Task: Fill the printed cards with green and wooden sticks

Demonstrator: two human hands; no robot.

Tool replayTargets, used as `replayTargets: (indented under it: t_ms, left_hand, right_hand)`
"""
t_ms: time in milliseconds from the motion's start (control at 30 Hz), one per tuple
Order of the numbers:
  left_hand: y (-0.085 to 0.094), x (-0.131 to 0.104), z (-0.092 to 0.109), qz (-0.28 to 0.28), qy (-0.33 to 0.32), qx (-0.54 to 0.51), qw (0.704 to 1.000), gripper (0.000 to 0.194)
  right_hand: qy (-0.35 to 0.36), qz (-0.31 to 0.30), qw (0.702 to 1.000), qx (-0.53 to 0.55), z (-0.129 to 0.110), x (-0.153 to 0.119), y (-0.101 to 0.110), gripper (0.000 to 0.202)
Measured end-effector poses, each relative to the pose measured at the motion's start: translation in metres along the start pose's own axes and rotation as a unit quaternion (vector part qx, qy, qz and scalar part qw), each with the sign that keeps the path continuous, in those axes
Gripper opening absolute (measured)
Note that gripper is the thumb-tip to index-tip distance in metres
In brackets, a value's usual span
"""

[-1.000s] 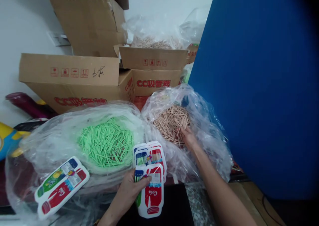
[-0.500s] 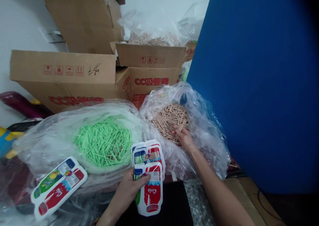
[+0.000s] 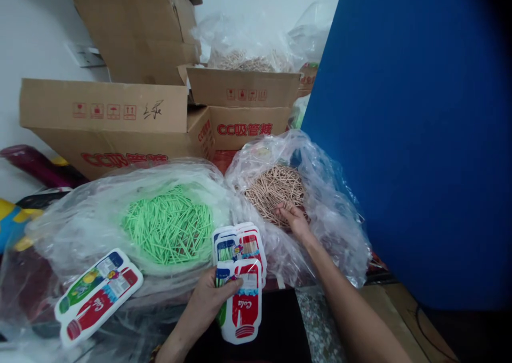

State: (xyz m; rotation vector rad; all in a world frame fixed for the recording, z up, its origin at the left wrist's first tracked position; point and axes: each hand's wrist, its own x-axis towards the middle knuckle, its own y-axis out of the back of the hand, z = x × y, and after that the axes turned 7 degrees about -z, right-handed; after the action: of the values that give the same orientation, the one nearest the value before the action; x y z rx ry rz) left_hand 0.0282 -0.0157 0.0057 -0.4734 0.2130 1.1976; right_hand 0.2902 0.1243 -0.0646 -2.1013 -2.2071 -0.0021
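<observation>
Selecting among the brown sticks (image 3: 272,187), with the printed packets (image 3: 247,312) waiting near.
The left hand (image 3: 205,298) is gripping the packets, near and to the right of the green sticks (image 3: 166,227); the right hand (image 3: 295,222) is curling its fingers at the brown sticks, but whether it is pinching any, I cannot tell. Separating a few would be requiring, I judge, light fingertips.

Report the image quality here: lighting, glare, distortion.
Head view: dim, bluish light; soft sheen on the crinkled clear plastic bag of brown sticks; wide-angle stretching near the edges; darkened upper-right corner beside the large flat blue panel; printed red box lettering legible.
</observation>
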Motion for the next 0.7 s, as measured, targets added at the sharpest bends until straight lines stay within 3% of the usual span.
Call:
replayTargets:
  t_ms: [200, 367, 500, 700]
  left_hand:
    - [-0.002, 0.003, 0.007, -0.011, -0.021, 0.028, 0.999, 0.021]
    - [-0.006, 0.013, 0.020, -0.066, -0.058, 0.036, 0.995, 0.021]
    - [-0.011, 0.021, 0.027, -0.089, -0.054, 0.048, 0.993, 0.021]
    - [-0.013, 0.021, 0.032, -0.109, -0.070, 0.051, 0.990, 0.018]
  right_hand:
    - [0.004, 0.017, 1.000, -0.008, -0.014, -0.003, 0.001, 0.027]
    - [0.050, 0.057, 0.986, 0.148, -0.060, -0.010, -0.002, 0.023]
    - [0.073, 0.016, 0.949, 0.308, -0.098, -0.034, -0.029, 0.013]
    - [0.033, -0.065, 0.921, 0.382, -0.122, -0.079, -0.086, 0.005]
